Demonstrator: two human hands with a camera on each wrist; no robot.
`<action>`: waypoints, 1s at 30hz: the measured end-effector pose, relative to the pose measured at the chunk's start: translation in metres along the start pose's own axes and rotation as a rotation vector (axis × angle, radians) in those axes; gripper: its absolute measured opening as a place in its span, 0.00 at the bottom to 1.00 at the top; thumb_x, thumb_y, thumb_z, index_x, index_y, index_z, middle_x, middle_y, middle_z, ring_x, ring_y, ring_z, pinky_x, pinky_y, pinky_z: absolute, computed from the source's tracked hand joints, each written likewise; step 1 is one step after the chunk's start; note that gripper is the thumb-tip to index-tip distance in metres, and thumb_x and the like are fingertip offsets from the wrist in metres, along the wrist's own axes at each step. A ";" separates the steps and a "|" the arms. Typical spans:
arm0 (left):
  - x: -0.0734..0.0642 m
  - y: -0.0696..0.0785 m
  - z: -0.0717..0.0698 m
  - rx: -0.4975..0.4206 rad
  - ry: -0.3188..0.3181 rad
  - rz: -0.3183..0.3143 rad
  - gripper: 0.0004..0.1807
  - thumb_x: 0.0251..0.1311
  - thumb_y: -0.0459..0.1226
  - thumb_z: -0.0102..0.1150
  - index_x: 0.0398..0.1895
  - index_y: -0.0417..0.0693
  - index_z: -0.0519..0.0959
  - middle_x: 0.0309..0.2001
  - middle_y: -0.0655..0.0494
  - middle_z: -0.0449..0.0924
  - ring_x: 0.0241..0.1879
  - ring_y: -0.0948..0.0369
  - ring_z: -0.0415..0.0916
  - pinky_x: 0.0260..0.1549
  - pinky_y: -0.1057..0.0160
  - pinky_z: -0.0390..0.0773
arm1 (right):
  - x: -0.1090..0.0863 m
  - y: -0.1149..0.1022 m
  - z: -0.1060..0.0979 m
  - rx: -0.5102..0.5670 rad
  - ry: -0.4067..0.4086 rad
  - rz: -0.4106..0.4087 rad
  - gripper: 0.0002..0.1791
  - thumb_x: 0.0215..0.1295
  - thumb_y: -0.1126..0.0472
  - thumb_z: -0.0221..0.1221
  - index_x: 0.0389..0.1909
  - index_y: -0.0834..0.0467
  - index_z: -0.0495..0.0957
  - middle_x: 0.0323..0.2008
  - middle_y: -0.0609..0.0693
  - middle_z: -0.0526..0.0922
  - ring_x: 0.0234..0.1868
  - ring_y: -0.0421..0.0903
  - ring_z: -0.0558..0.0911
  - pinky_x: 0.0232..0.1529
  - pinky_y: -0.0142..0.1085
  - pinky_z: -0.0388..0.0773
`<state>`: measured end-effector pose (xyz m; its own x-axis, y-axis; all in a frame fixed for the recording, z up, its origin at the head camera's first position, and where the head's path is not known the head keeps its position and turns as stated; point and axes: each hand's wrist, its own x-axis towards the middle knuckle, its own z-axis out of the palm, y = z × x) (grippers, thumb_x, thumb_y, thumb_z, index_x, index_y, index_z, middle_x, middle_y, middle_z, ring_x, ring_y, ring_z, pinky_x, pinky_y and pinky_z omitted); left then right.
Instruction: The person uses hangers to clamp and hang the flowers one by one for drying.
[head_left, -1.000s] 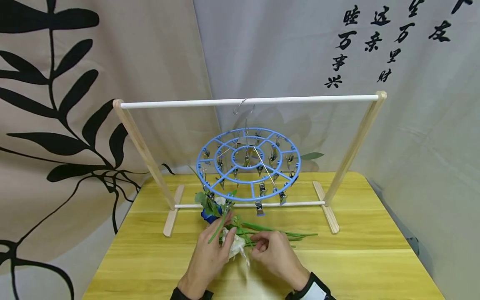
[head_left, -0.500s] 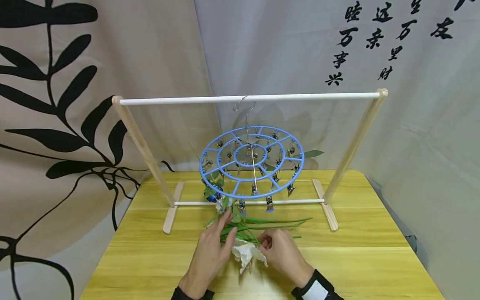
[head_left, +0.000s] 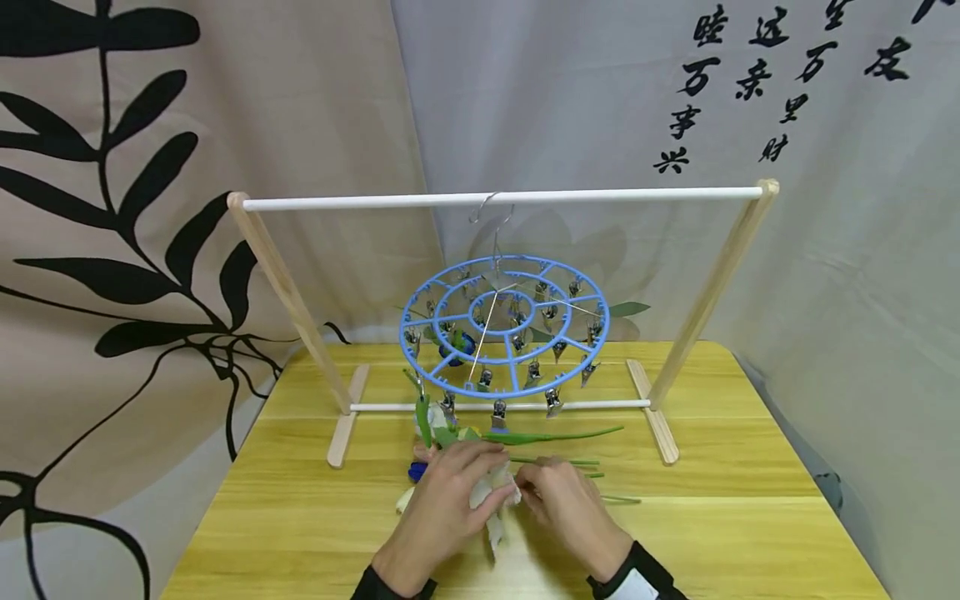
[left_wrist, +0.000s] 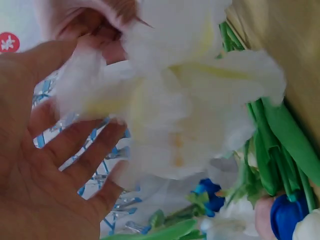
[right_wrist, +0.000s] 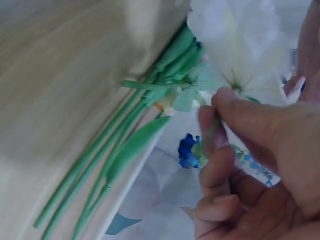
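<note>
Compared with 0.5 s ago, we see the left hand point(head_left: 447, 492) shifted toward the right hand point(head_left: 566, 500), the white flower point(head_left: 493, 486) tipped up between them, and the blue ring point(head_left: 504, 395) turned; we judge the work part done, since 1 blue rose point(head_left: 467, 343) seems to hang beneath the ring, while green stems point(head_left: 562, 436) lie on the table point(head_left: 712, 533) and many clips point(head_left: 552, 402) look unused; left over, as we reckon, are this white flower and those stems; the left wrist view gives us its yellow-streaked petals point(left_wrist: 190, 100) from the front, blurred, with the left fingers spread loosely against them; the right wrist view lets us see thumb and forefinger pinching the slim stalk point(right_wrist: 216, 125) just behind the petals, which the head view hides.
</note>
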<state>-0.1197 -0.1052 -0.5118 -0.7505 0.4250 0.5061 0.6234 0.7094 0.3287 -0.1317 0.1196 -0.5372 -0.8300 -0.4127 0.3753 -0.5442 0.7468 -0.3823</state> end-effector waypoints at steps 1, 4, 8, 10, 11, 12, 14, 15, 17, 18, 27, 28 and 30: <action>0.000 0.000 0.001 0.017 -0.009 0.034 0.24 0.71 0.51 0.83 0.66 0.56 0.92 0.64 0.58 0.93 0.68 0.55 0.89 0.70 0.42 0.87 | 0.000 -0.001 -0.002 -0.014 0.002 -0.028 0.11 0.65 0.66 0.84 0.34 0.48 0.93 0.31 0.40 0.88 0.33 0.35 0.84 0.31 0.27 0.80; 0.001 0.001 0.002 0.061 -0.031 0.083 0.27 0.69 0.56 0.83 0.67 0.61 0.91 0.63 0.63 0.93 0.67 0.58 0.88 0.72 0.48 0.86 | 0.000 -0.004 -0.005 -0.039 0.049 -0.125 0.11 0.62 0.63 0.86 0.34 0.46 0.93 0.31 0.38 0.86 0.35 0.36 0.84 0.36 0.29 0.82; 0.002 0.001 0.002 0.124 -0.027 0.100 0.23 0.67 0.56 0.85 0.60 0.62 0.93 0.55 0.65 0.95 0.59 0.61 0.90 0.67 0.47 0.88 | 0.003 -0.005 -0.009 -0.090 0.138 -0.228 0.11 0.60 0.60 0.87 0.34 0.45 0.93 0.30 0.37 0.84 0.36 0.37 0.82 0.39 0.32 0.78; 0.003 0.001 0.001 0.154 -0.021 0.103 0.21 0.65 0.54 0.86 0.57 0.62 0.94 0.50 0.66 0.95 0.55 0.62 0.91 0.65 0.47 0.89 | 0.004 -0.005 -0.012 -0.117 0.165 -0.253 0.10 0.60 0.59 0.86 0.35 0.45 0.94 0.31 0.38 0.85 0.38 0.39 0.83 0.40 0.33 0.77; 0.004 0.000 0.000 0.165 -0.017 0.106 0.19 0.64 0.53 0.87 0.55 0.61 0.94 0.48 0.66 0.95 0.53 0.62 0.92 0.64 0.47 0.90 | 0.005 -0.005 -0.014 -0.124 0.175 -0.257 0.09 0.61 0.58 0.86 0.36 0.45 0.94 0.32 0.38 0.85 0.39 0.39 0.84 0.41 0.34 0.78; 0.004 0.000 -0.001 0.174 -0.014 0.109 0.18 0.64 0.52 0.87 0.53 0.61 0.95 0.47 0.66 0.95 0.51 0.62 0.92 0.63 0.47 0.90 | 0.005 -0.005 -0.016 -0.128 0.180 -0.259 0.09 0.61 0.58 0.86 0.37 0.46 0.95 0.33 0.38 0.87 0.40 0.40 0.85 0.41 0.35 0.78; 0.005 0.000 -0.002 0.181 -0.006 0.114 0.16 0.64 0.51 0.87 0.51 0.61 0.95 0.45 0.66 0.96 0.49 0.62 0.92 0.61 0.49 0.90 | 0.006 -0.006 -0.020 -0.128 0.186 -0.260 0.09 0.62 0.56 0.85 0.39 0.47 0.95 0.35 0.38 0.89 0.41 0.40 0.86 0.43 0.37 0.80; 0.005 0.000 -0.003 0.179 -0.001 0.117 0.15 0.64 0.50 0.87 0.50 0.61 0.95 0.44 0.66 0.95 0.48 0.63 0.92 0.60 0.50 0.90 | 0.007 -0.007 -0.023 -0.125 0.186 -0.259 0.09 0.62 0.56 0.85 0.39 0.47 0.95 0.35 0.38 0.89 0.41 0.39 0.87 0.44 0.37 0.80; 0.006 -0.001 -0.004 0.173 0.015 0.124 0.12 0.63 0.48 0.87 0.47 0.61 0.95 0.42 0.66 0.95 0.47 0.63 0.92 0.58 0.51 0.89 | 0.008 -0.008 -0.026 -0.119 0.186 -0.254 0.09 0.63 0.55 0.85 0.40 0.47 0.95 0.36 0.38 0.91 0.41 0.39 0.87 0.44 0.36 0.80; 0.006 -0.001 -0.005 0.169 0.023 0.125 0.11 0.64 0.47 0.87 0.46 0.61 0.95 0.42 0.66 0.95 0.46 0.63 0.92 0.57 0.51 0.89 | 0.008 -0.009 -0.028 -0.118 0.186 -0.255 0.09 0.63 0.55 0.85 0.40 0.46 0.95 0.36 0.38 0.91 0.41 0.39 0.88 0.43 0.35 0.79; 0.006 -0.005 -0.010 0.150 0.028 0.087 0.06 0.69 0.42 0.86 0.43 0.63 0.95 0.42 0.68 0.91 0.46 0.64 0.90 0.54 0.52 0.89 | 0.010 -0.010 -0.045 -0.146 0.219 -0.250 0.15 0.56 0.59 0.90 0.39 0.46 0.94 0.38 0.38 0.94 0.41 0.40 0.89 0.43 0.37 0.77; 0.006 -0.005 -0.011 0.155 0.026 0.078 0.06 0.69 0.42 0.85 0.43 0.63 0.95 0.42 0.68 0.92 0.47 0.64 0.90 0.55 0.52 0.89 | 0.010 -0.009 -0.046 -0.152 0.223 -0.249 0.15 0.56 0.59 0.90 0.39 0.46 0.94 0.38 0.38 0.94 0.41 0.40 0.89 0.43 0.37 0.77; 0.006 -0.006 -0.012 0.164 0.026 0.065 0.05 0.69 0.43 0.85 0.43 0.63 0.95 0.43 0.68 0.92 0.48 0.63 0.90 0.56 0.52 0.88 | 0.010 -0.008 -0.049 -0.160 0.230 -0.249 0.15 0.55 0.59 0.91 0.38 0.46 0.94 0.37 0.38 0.94 0.40 0.40 0.88 0.43 0.38 0.78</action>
<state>-0.1258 -0.1134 -0.5013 -0.7026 0.4598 0.5431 0.6245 0.7643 0.1609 -0.1297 0.1347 -0.4889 -0.6153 -0.4774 0.6273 -0.6849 0.7177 -0.1256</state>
